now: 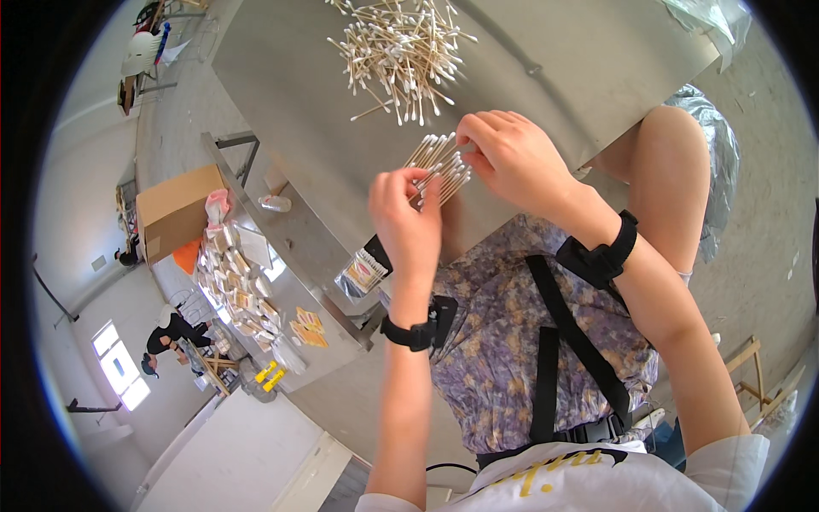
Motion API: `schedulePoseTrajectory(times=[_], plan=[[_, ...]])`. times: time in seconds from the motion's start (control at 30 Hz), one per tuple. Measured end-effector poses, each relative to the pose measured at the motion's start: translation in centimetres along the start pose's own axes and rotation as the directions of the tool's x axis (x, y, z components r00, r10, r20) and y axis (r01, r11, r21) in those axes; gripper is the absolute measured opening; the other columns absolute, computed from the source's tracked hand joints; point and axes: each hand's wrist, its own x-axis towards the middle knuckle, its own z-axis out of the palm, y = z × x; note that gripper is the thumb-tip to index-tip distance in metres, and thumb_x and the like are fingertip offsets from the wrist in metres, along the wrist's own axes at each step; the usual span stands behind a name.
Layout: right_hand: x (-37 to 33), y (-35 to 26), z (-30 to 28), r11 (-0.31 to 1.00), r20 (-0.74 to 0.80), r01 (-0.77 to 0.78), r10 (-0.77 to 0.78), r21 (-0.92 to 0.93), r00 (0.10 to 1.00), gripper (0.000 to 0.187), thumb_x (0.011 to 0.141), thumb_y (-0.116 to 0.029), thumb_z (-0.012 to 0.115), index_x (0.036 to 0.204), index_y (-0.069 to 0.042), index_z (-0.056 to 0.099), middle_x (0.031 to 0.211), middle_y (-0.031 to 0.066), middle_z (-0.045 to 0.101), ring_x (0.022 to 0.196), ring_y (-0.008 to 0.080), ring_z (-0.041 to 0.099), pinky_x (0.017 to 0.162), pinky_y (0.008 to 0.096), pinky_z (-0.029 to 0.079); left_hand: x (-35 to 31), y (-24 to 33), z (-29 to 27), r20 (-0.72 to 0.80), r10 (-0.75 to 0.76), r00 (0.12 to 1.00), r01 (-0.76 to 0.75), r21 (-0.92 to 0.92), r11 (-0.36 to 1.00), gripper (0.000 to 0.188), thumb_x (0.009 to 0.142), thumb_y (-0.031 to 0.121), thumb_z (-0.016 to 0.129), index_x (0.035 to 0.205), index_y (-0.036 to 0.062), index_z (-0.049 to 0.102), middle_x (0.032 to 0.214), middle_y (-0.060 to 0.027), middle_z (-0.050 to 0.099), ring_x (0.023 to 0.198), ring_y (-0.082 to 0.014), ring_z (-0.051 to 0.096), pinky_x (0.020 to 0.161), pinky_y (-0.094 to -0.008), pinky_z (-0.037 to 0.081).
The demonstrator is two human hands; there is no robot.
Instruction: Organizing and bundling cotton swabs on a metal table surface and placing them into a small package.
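Note:
My left hand (405,213) is closed around a bundle of cotton swabs (445,164), with thumb and fingers on its near side. The wooden sticks lie roughly side by side, white tips at both ends. My right hand (516,158) is at the bundle's right end, its fingers curled in a pinch by the tips. What sits between those fingertips is hidden. Beyond both hands, a loose heap of cotton swabs (401,55) lies on the metal table (299,85). Beside my left wrist, a clear pack of swabs (363,273) rests at the table's edge.
On the left, another surface carries a pile of small packs (239,282) beside a cardboard box (177,209). A clear plastic bag (712,26) hangs at the table's far right corner. A person (175,333) in dark clothes is in the left background.

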Motion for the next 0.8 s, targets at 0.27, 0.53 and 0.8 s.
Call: schedulePoseTrajectory(times=[0.27,0.53,0.8], plan=[[0.4,0.3,-0.6,0.999,-0.008,-0.048,0.048,-0.001,0.999,0.012,0.084,-0.006,0.064,0.094,-0.005,0.059,0.088,0.0104,0.066,0.089,0.0316,0.065,0.085,0.0414,0.051,3.1,-2.8,0.0,0.064,-0.014,0.998,0.005,0.131,0.991,0.011,0.087,0.013,0.075,0.09,0.0051,0.069,0.085,-0.0038,0.056,0.078,-0.0182,0.052,0.075,-0.0318,0.047],[0.4,0.1,-0.1,0.997,-0.004,-0.064,0.064,0.031,0.998,0.011,0.085,-0.006,0.064,0.095,-0.004,0.06,0.088,0.0107,0.067,0.087,0.0321,0.065,0.084,0.0422,0.051,3.0,-3.4,0.1,0.043,-0.004,0.999,-0.001,0.114,0.993,0.012,0.09,0.014,0.072,0.09,0.003,0.067,0.087,-0.0041,0.057,0.078,-0.0177,0.054,0.075,-0.0317,0.048],[-0.2,0.2,0.5,1.0,-0.021,-0.027,0.027,-0.005,0.999,0.013,0.084,-0.006,0.065,0.097,-0.004,0.061,0.089,0.0107,0.067,0.09,0.032,0.066,0.085,0.0432,0.051,2.8,-2.7,-0.1,0.05,-0.036,0.998,0.032,0.087,0.996,0.009,0.088,0.013,0.073,0.09,0.0046,0.069,0.085,-0.0043,0.056,0.079,-0.0181,0.055,0.075,-0.0319,0.048]])
